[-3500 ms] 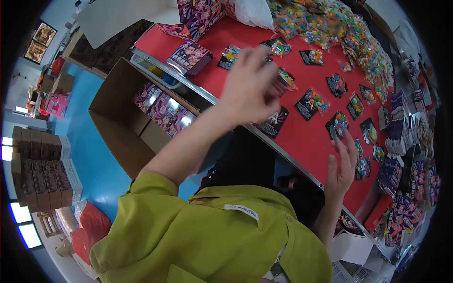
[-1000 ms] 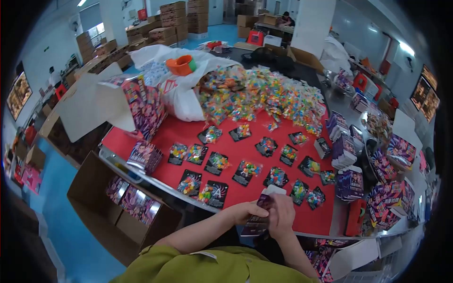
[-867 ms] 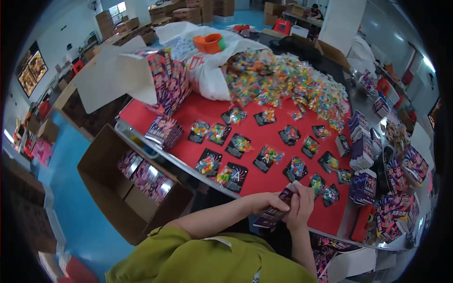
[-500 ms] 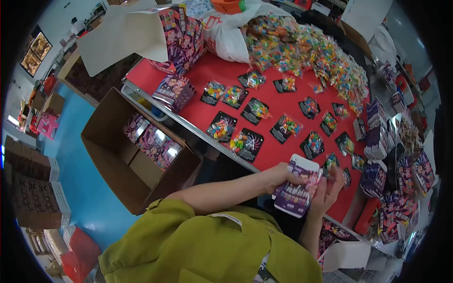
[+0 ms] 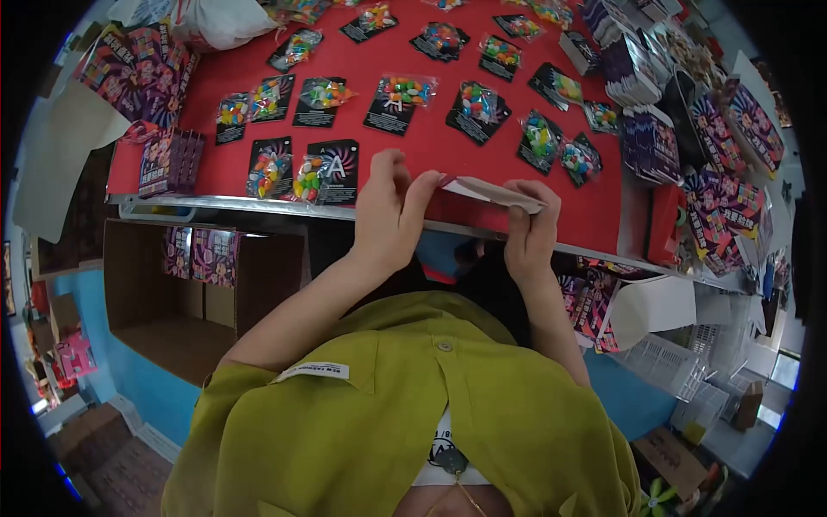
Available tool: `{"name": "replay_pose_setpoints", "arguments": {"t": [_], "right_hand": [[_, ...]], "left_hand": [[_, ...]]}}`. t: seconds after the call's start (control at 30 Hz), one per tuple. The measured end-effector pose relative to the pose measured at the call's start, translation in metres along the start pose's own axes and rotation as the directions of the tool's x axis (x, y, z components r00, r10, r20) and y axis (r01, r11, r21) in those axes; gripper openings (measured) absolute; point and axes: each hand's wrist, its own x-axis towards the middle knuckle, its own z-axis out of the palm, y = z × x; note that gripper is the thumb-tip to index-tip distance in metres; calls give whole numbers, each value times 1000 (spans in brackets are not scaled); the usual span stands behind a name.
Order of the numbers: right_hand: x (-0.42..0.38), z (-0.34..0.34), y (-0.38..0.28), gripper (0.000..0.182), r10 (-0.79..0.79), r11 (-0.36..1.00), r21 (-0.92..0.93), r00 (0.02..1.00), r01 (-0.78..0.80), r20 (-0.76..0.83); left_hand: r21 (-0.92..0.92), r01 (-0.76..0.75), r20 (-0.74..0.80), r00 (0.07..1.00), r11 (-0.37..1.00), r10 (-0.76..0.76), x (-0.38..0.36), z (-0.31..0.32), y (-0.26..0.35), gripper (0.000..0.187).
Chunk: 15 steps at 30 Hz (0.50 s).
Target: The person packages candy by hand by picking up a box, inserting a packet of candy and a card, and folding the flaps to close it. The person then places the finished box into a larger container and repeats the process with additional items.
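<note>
Between my two hands is a small printed cardboard carton (image 5: 493, 192), seen almost edge-on with a pale opening or edge towards me. My left hand (image 5: 389, 211) pinches its left end, the thumb at the corner and the other fingers curled behind. At the right end, my right hand (image 5: 529, 228) grips it between thumb and fingers. The carton is just above the front edge of the red table (image 5: 413, 177). Beyond it lie black cards with bags of colourful candy, such as this candy pack (image 5: 401, 103) and another candy pack (image 5: 332, 172) left of my hand.
An open brown box (image 5: 172, 302) with purple cartons inside stands below the table's left front. Stacked flat cartons (image 5: 650, 142) and a red tape dispenser (image 5: 665, 226) are at the right. A carton stack (image 5: 170, 162) and white plastic bag (image 5: 220, 21) sit at the left.
My view has swung round and down to face the table squarely. The carton has gone from showing its printed face to nearly edge-on, and my left hand has shifted to its left end.
</note>
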Motion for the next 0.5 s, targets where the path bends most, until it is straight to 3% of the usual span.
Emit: {"name": "replay_pose_setpoints", "arguments": {"t": [0.03, 0.07, 0.1, 0.13, 0.17, 0.2, 0.23, 0.27, 0.3, 0.33, 0.4, 0.43, 0.5], "right_hand": [[1, -2, 1, 29, 6, 1000, -7, 1000, -6, -6], [3, -3, 2, 30, 44, 999, 15, 998, -45, 54], [5, -3, 4, 33, 81, 996, 36, 990, -86, 117], [7, -1, 5, 33, 87, 995, 33, 989, -91, 119], [12, 2, 6, 36, 46, 987, 151, 994, -60, 97], [16, 6, 5, 39, 6, 964, 265, 998, -24, 68], [18, 9, -1, 39, 9, 965, 261, 998, -27, 69], [20, 13, -9, 38, 118, 824, 551, 991, -135, 67], [21, 16, -14, 37, 223, 584, 783, 970, -213, 98], [21, 13, -15, 37, 231, 579, 785, 968, -220, 101], [23, 4, -12, 28, 223, 559, 775, 953, -295, 203], [24, 1, -11, 28, 230, 558, 774, 952, -300, 203], [25, -3, -9, 21, 395, 380, 843, 891, -381, 224]], "left_hand": [[145, -437, -76, 890, 888, 451, 2, -2, -4, 48], [303, -758, -84, 582, 578, 808, 4, -2, -5, 50], [300, -757, -84, 585, 580, 807, 4, 3, -4, 50], [-72, -735, -10, 677, 675, 736, 4, 13, -2, 49], [-423, -586, 99, 729, 691, 678, 5, 19, 0, 49], [-405, -557, 158, 739, 725, 655, 10, 14, 0, 43], [-410, -555, 158, 739, 724, 655, 9, 16, 0, 43], [-410, -522, 115, 784, 748, 610, 6, 17, 1, 39], [-409, -485, 72, 827, 773, 558, 4, 17, 3, 35], [-408, -478, 74, 832, 778, 550, 5, 14, 4, 35], [-582, -186, 247, 887, 792, 390, 13, 4, 8, 27], [-583, -179, 251, 888, 793, 385, 14, 4, 12, 27], [-677, -198, 172, 894, 709, 414, 14, 9, 17, 22]]}}
